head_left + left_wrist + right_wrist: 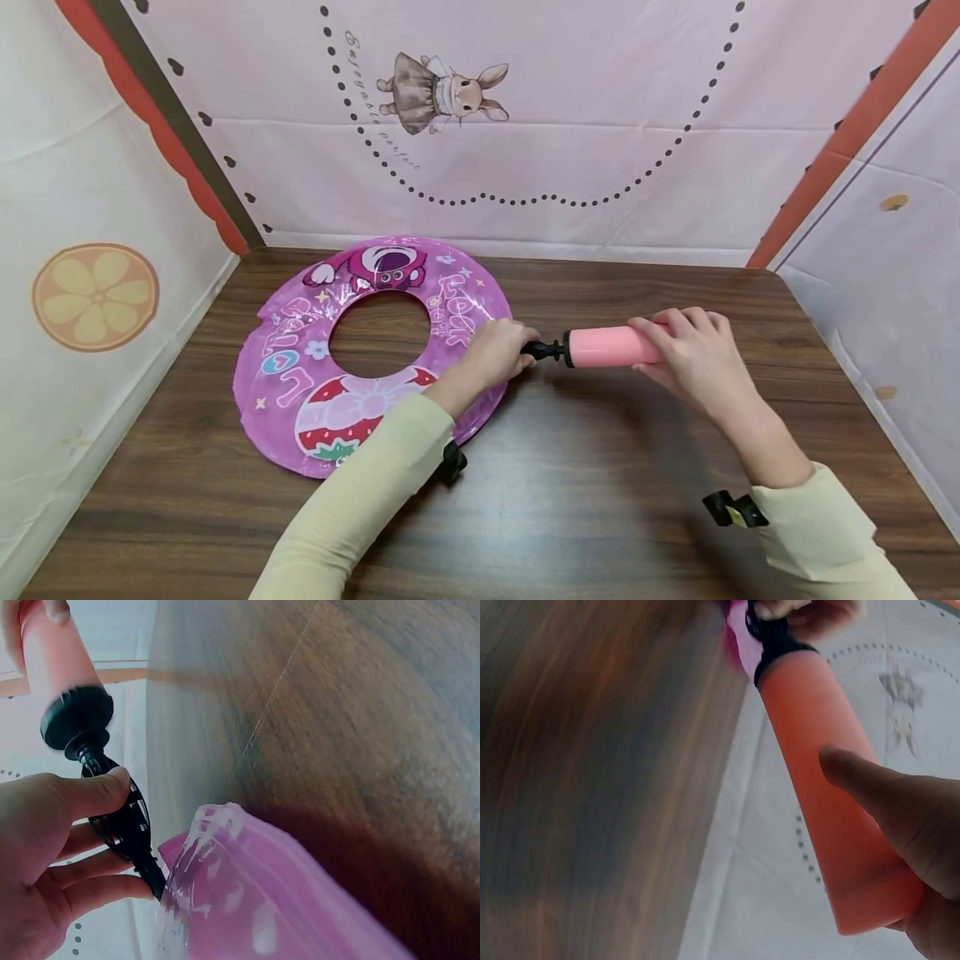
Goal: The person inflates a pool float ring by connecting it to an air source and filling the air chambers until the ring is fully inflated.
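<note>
A pink hand air pump [606,347] with black end parts is held level above the table, pointing left. My right hand [697,362] grips its pink barrel, thumb along the side in the right wrist view. The left hand [495,354] pinches the black nozzle end [129,825] between thumb and fingers. That nozzle's thin tip reaches the edge of a purple swim ring [258,392]; whether it sits inside a valve is hidden. Printed with a cartoon bear and a strawberry, the ring lies on the table, its left edge creased. Clear plastic [217,825] shows beside the tip.
The dark wood-grain table [525,517] carries the ring at its left. Printed fabric walls [600,83] stand behind and at both sides. Black straps [735,508] sit at the cuffs of both light sleeves.
</note>
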Demonstrator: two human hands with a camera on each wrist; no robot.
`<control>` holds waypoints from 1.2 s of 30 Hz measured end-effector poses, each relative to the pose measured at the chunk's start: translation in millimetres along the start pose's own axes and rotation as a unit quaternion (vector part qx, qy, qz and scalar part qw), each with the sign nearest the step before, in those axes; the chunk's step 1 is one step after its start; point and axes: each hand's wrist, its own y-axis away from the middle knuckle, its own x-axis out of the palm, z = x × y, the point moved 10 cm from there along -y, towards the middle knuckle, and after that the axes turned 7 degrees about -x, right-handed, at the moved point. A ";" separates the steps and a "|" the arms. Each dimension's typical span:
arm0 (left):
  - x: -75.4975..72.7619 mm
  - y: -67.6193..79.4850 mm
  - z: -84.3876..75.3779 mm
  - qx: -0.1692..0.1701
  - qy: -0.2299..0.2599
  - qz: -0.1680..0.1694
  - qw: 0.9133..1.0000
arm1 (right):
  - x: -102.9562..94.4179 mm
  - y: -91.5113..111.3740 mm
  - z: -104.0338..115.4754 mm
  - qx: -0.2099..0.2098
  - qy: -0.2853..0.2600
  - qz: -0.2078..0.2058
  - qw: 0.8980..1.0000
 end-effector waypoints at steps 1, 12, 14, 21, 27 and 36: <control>-0.6 0.1 -0.2 0.000 0.002 -0.002 1.000 | 2.4 -2.1 2.4 -0.001 0.005 -0.001 1.000; 1.6 -2.2 11.2 -0.037 0.009 0.030 0.999 | 2.4 7.5 -9.5 0.003 -0.018 0.029 0.999; 2.3 -2.4 12.1 -0.043 0.006 0.039 0.998 | -4.0 14.4 -18.0 0.003 -0.022 0.033 0.999; 3.2 -1.7 11.3 -0.042 -0.006 0.045 0.998 | -46.0 43.7 -52.2 0.011 -0.013 0.006 1.000; 1.5 -0.1 8.7 -0.030 -0.017 0.035 0.999 | -63.4 54.2 -61.7 0.015 0.001 -0.021 1.000; 1.1 0.2 0.8 -0.009 -0.016 0.027 0.999 | -9.0 11.0 -10.2 -0.001 -0.005 0.010 1.000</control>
